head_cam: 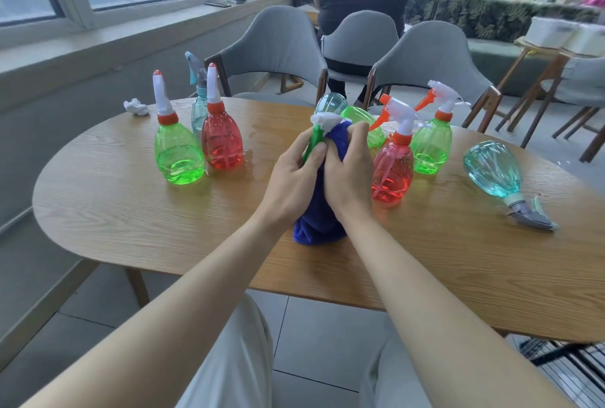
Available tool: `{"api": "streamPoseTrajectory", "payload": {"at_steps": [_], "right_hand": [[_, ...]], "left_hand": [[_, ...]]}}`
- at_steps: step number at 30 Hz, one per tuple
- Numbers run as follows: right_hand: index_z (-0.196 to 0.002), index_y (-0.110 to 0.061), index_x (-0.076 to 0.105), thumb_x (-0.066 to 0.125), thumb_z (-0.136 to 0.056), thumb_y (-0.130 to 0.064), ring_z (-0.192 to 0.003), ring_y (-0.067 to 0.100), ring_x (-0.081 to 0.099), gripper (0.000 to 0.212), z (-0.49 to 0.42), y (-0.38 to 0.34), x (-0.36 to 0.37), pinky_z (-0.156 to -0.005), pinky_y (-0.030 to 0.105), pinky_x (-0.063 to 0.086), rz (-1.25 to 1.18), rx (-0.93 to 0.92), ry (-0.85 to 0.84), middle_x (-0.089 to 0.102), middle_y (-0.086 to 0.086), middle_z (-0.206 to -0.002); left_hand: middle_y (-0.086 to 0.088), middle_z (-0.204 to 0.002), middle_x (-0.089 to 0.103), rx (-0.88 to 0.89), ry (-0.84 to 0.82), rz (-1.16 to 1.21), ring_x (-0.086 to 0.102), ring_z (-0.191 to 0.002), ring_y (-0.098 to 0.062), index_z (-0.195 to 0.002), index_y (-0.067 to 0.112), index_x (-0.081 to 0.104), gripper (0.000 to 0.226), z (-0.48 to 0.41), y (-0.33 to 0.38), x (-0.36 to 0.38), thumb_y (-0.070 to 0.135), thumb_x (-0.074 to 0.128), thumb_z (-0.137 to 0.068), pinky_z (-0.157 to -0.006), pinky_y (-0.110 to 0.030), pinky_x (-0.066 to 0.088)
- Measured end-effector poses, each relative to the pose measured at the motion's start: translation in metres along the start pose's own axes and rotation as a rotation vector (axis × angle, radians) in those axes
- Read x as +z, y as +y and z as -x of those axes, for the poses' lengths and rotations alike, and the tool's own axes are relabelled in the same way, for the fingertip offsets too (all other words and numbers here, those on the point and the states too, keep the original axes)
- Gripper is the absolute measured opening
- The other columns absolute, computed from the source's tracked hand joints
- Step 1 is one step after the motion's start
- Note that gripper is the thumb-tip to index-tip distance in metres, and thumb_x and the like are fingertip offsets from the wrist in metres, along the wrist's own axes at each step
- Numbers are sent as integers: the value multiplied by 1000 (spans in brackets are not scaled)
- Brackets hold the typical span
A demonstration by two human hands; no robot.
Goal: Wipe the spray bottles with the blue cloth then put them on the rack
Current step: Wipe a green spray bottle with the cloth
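Rack (563, 361): black wire, low at near right, below the table edge; I see only a corner of it.
Table (131, 211): wooden oval that carries everything else.
Cloth (319, 224): blue, bunched between my two hands, its lower fold resting on the table.
Left hand (291, 175): fingers curled round the green trigger, gripping it from the left.
Right hand (348, 172): closed over the cloth, pressing it round the bottle from the right.
Held bottle (322, 121): at mid-table; the white sprayer head and green trigger show above my fingers. Cloth and hand hide the body, so I cannot tell its colour. I judge its long axis roughly upright, head tipped away from me.
Red bottle (393, 168): upright, just right of my right hand, close enough to knock.
Teal bottle (492, 168): on its side at the right, head pointing near right.
Left trio (222, 145): three bottles upright, well apart from my hands.
Green bottle (430, 145): upright, far right, behind the red one.
Next move: the rack lies near, right and below the hands, so the right arm is nearer. That hand is busy with the cloth, and the left has the bottle. I judge the carry must cross rightwards, clear of the red bottle.
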State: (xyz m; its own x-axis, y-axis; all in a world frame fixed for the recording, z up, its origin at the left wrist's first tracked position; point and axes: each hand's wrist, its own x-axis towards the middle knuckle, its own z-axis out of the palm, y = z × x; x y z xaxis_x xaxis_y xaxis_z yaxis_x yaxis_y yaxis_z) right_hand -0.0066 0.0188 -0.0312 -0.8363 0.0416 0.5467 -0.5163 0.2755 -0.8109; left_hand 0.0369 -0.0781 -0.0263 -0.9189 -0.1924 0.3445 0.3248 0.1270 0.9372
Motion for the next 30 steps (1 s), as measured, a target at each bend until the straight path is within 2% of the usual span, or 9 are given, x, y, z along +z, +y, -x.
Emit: {"api": "streamPoseTrajectory", "payload": {"at_steps": [5, 10, 13, 16, 18, 20, 24, 27, 30], "right_hand": [[-102, -14, 42, 59, -104, -19, -86, 20, 61, 18, -2, -4, -4, -79, 45, 53, -72, 82, -40, 59, -4, -92], [-100, -21, 45, 59, -102, -20, -85, 9, 63, 14, -3, -4, -13, -85, 42, 55, -205, 215, -97, 61, -10, -89], [-101, -20, 45, 59, -101, -20, -83, 7, 60, 14, -3, -6, -13, -83, 38, 53, -195, 226, -99, 60, -10, -89], [-105, -14, 46, 60, -101, -20, -83, 7, 60, 16, -2, -7, -12, -82, 34, 51, -188, 211, -88, 60, -9, -90], [-105, -13, 46, 62, -101, -20, -84, 6, 60, 18, -2, -6, -11, -82, 33, 51, -178, 206, -78, 59, -9, -90], [-104, -15, 46, 64, -100, -22, -85, 8, 61, 20, -3, -4, -10, -83, 35, 52, -172, 208, -72, 60, -9, -91], [-106, -18, 45, 71, -98, -27, -92, 10, 64, 28, -2, 0, -9, -89, 40, 55, -145, 192, -63, 63, -7, -98], [-108, -20, 44, 71, -99, -27, -95, 8, 64, 29, 1, 3, -10, -93, 43, 55, -139, 155, -63, 62, -10, -100], [-116, -18, 44, 69, -101, -25, -103, 12, 64, 30, 3, 7, -13, -97, 45, 54, -123, 123, -71, 62, -7, -109]], "left_hand": [[13, -117, 75, -14, -17, -59, 68, -115, -7, -136, 26, 67, 43, 2, -6, -2, 4, 52, -102, -104, -32, 52], [19, -81, 70, 67, 105, -123, 62, -77, 1, -105, 20, 72, 8, -1, -10, 0, 15, 66, -105, -74, -16, 46], [23, -71, 66, 77, 200, -145, 57, -68, 2, -90, 24, 70, 17, -3, -12, 5, 12, 70, -103, -67, -12, 42], [20, -76, 71, 74, 231, -144, 63, -71, 1, -90, 26, 71, 16, -3, -13, 5, 14, 73, -101, -69, -14, 47], [12, -80, 74, 72, 248, -129, 68, -75, -7, -92, 21, 73, 10, -6, -16, 3, 15, 75, -100, -70, -21, 51], [7, -80, 75, 70, 267, -133, 71, -76, -14, -91, 16, 72, 9, -8, -19, 1, 14, 77, -98, -69, -28, 55], [4, -84, 76, 61, 308, -131, 73, -82, -16, -92, 7, 66, 11, -10, -25, -1, 8, 76, -97, -75, -38, 61], [4, -98, 77, 37, 300, -98, 75, -96, -13, -100, 13, 66, 7, -8, -27, 3, 11, 73, -99, -82, -34, 60], [8, -114, 71, 150, 316, -274, 66, -111, -6, -114, 19, 71, 15, -1, -28, 7, 11, 67, -102, -95, -23, 52]]}}
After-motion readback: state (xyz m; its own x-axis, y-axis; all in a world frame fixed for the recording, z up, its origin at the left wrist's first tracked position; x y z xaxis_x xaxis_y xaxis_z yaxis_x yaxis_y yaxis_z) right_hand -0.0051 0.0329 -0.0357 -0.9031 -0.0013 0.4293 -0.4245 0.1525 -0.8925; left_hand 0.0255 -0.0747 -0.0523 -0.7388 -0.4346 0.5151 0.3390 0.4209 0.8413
